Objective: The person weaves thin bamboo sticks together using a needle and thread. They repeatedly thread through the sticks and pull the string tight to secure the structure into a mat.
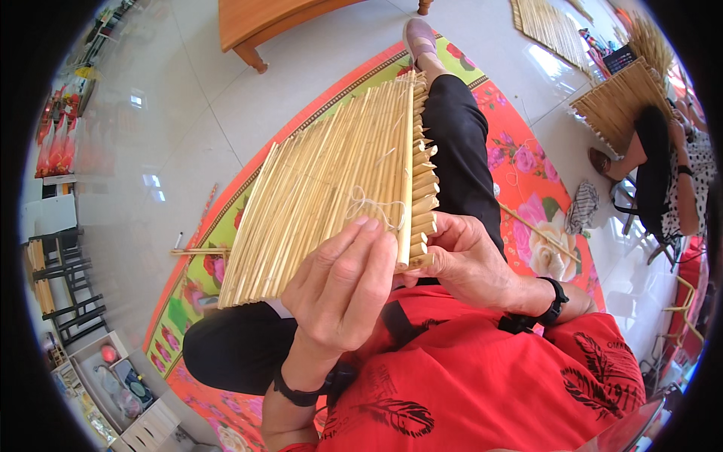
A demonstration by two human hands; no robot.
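Note:
A mat of pale straw stalks [309,173] lies tilted across my legs, with a thicker rod and a row of short stub ends along its right side. My left hand [339,290] has its fingers bent together on the mat's lower part, at a loop of white thread [365,200]; its thumb is hidden. My right hand [474,264] grips the mat's lower right corner from the side, thumb near the stub ends.
A floral floor mat [535,226] lies under me. A wooden table [301,19] stands ahead. At right a seated person [689,188] has another stalk mat [617,98]. Loose sticks [538,230] lie beside me; shelves and boxes [120,377] line the left.

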